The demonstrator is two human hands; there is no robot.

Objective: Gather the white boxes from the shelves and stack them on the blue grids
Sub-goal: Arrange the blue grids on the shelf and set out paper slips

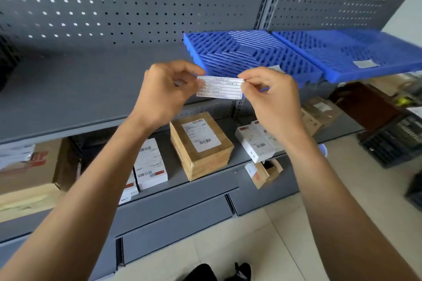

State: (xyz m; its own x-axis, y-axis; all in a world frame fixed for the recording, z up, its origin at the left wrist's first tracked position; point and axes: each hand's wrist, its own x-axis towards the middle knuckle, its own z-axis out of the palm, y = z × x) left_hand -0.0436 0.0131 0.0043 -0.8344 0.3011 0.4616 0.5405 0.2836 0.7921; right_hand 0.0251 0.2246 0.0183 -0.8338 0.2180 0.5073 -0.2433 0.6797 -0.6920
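Two hands up, one printed label (219, 87) stretched between them: your left hand (164, 91) pinches its left edge, your right hand (272, 98) its right. Two blue grids (249, 52) lie just behind your right hand. Below your forearms, white boxes (150, 164) sit both sides of one brown parcel (201, 146); exact count unclear.
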